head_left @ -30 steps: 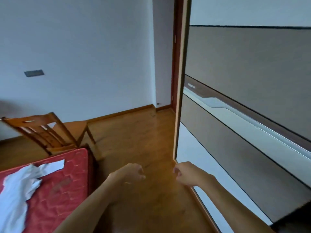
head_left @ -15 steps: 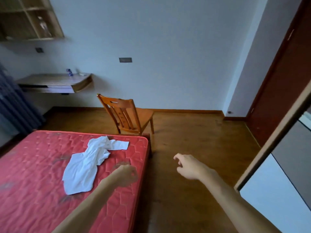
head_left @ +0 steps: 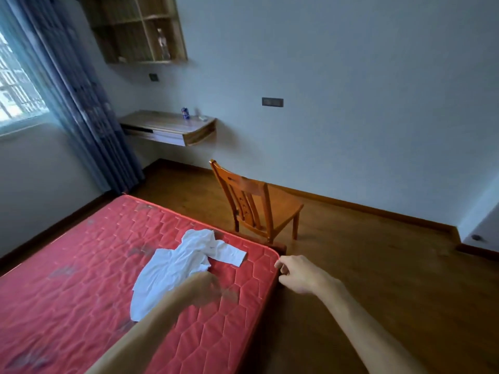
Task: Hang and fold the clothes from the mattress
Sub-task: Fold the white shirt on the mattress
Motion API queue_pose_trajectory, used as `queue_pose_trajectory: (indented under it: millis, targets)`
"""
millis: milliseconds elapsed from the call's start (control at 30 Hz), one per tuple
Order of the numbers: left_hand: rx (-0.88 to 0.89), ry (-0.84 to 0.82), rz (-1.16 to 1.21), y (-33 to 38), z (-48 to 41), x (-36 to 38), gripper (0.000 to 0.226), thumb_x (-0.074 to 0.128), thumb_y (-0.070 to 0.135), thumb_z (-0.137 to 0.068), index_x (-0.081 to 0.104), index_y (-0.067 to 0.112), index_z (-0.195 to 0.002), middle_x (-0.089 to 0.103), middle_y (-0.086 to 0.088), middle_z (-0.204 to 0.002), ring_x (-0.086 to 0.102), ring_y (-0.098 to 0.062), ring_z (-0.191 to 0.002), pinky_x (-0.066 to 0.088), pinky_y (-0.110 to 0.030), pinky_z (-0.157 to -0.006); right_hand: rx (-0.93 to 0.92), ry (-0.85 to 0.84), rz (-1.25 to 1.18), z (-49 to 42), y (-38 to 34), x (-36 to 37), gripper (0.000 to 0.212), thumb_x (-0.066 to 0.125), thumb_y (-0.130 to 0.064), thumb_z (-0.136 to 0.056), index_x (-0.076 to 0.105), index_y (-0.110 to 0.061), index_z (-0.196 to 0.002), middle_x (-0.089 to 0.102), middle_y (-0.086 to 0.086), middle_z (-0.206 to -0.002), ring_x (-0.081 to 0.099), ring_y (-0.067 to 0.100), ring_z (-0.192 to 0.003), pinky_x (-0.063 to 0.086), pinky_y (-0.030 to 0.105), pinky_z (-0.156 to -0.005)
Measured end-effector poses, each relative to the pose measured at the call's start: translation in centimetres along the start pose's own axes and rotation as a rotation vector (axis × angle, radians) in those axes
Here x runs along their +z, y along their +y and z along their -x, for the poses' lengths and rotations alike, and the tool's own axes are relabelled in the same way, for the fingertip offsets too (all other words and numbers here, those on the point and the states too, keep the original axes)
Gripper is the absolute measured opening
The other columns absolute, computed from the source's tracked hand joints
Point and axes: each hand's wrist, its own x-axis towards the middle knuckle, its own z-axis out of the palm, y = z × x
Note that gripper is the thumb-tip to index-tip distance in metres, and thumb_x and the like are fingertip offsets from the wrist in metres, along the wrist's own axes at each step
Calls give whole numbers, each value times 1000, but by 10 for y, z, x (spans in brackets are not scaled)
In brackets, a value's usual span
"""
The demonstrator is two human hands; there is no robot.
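Observation:
A crumpled white shirt [head_left: 178, 268] lies on the red quilted mattress [head_left: 81, 279], one sleeve stretched toward the near right corner. My left hand [head_left: 208, 288] hovers blurred over the mattress just right of the shirt's lower part, fingers loosely curled, holding nothing. My right hand [head_left: 299, 273] hangs beside the mattress's right corner over the floor, fingers loosely curled and empty.
A wooden chair [head_left: 256, 206] stands just beyond the mattress's far right corner. A wall-mounted desk [head_left: 170, 128] with a can, a wall shelf [head_left: 140, 28] and blue curtains [head_left: 81, 103] line the far left. Wooden floor [head_left: 378, 265] spreads to the right.
The view has swung left, from the wardrobe door to the mattress. Both hands have moved toward the shirt; the left now reaches over the mattress beside it.

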Motion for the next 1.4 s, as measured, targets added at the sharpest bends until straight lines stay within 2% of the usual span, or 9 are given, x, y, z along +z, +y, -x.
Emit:
queue_pose_trajectory:
  millis: [200, 333, 467, 533, 800, 933, 1100, 1200, 1400]
  targets:
    - [-113, 85, 120, -27, -55, -28, 26, 50, 30, -96, 68, 18, -109, 52, 15, -76, 52, -8, -77, 38, -13, -60, -66, -65, 46, -89, -20, -19, 42, 54, -24, -97, 50, -27, -139, 54, 0, -140, 54, 19, -125, 49, 34, -99]
    - [-133, 56, 157, -70, -97, -47, 28, 54, 38, -89, 70, 21, -105, 69, 1, -100, 57, -12, -87, 47, -27, -79, -102, -92, 98, -158, -46, -17, 43, 53, -21, -97, 50, -26, -139, 55, -1, -140, 54, 18, -127, 48, 33, -101]
    - [-136, 82, 228, -120, -141, -75, 25, 56, 38, -90, 68, 28, -111, 63, 14, -93, 59, -13, -95, 43, -23, -81, -119, -158, 159, -226, -82, -14, 44, 51, -20, -97, 49, -23, -140, 54, 0, -142, 53, 18, -128, 47, 32, -100]
    - [-142, 79, 249, -144, -163, -89, 28, 56, 38, -90, 67, 27, -113, 67, 8, -104, 61, -14, -99, 46, -24, -85, -129, -189, 202, -257, -101, -15, 45, 51, -19, -97, 48, -22, -141, 52, 0, -144, 52, 19, -130, 46, 31, -101]
    - [-211, 146, 364, -220, -232, -121, 28, 58, 35, -92, 66, 22, -115, 60, 7, -91, 63, -18, -103, 48, -28, -87, -188, -242, 303, -371, -167, -13, 41, 46, -17, -94, 54, -16, -134, 61, 7, -130, 59, 25, -114, 53, 38, -94]
    - [-301, 116, 501, -255, -253, -99, 28, 57, 32, -92, 64, 22, -117, 72, 0, -108, 63, -18, -105, 48, -28, -86, -242, -321, 311, -422, -192, 7, 36, 44, -18, -95, 56, -12, -130, 62, 8, -126, 60, 28, -114, 50, 40, -94]
    - [-474, 42, 675, -291, -284, -45, 31, 55, 30, -90, 64, 23, -119, 65, -2, -123, 58, -22, -116, 46, -30, -91, -267, -454, 333, -496, -195, 67, 35, 49, -11, -87, 60, -10, -120, 64, 7, -115, 62, 27, -105, 51, 34, -83]
    - [-572, 27, 737, -307, -316, -11, 27, 54, 24, -87, 68, 22, -111, 68, -3, -117, 61, -24, -109, 46, -29, -85, -224, -569, 363, -543, -181, 112, 33, 50, -15, -85, 59, -13, -116, 64, 6, -110, 63, 26, -90, 52, 34, -77]
    - [-644, 39, 772, -334, -413, 81, 30, 48, 23, -83, 67, 10, -102, 69, -11, -106, 63, -31, -101, 47, -34, -75, -120, -676, 354, -635, -123, 225, 32, 49, -18, -84, 61, -12, -113, 67, 7, -101, 64, 28, -95, 54, 41, -85]
